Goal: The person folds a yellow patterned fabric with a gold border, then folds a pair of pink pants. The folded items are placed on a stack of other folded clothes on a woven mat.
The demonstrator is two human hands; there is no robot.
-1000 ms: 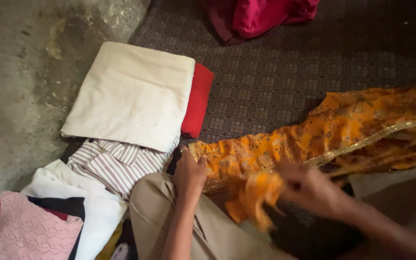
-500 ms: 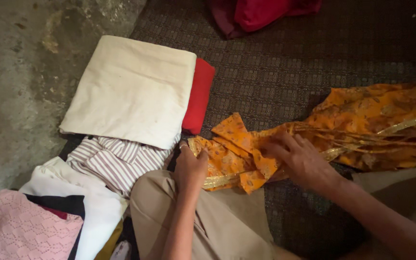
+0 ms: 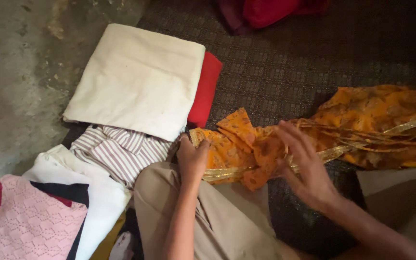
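An orange patterned cloth with gold trim (image 3: 357,120) lies across a dark woven mat (image 3: 285,58), bunched into folds at its left end. My left hand (image 3: 191,158) grips that left end, pinning it down by my knee. My right hand (image 3: 304,166) hovers over the bunched folds with fingers spread, its fingertips touching the fabric. My beige trouser leg (image 3: 217,216) fills the bottom centre.
A folded cream cloth (image 3: 136,79) lies on a folded red one (image 3: 207,89) at upper left. Below it are a striped shirt (image 3: 121,150), a white cloth (image 3: 97,197) and a pink knitted piece (image 3: 30,226). Crumpled magenta fabric (image 3: 266,9) sits at the top. Bare concrete floor (image 3: 20,72) is at the left.
My right hand gathered the orange cloth leftward into folds toward my left hand, then lifted and spread its fingers. My left hand stayed put.
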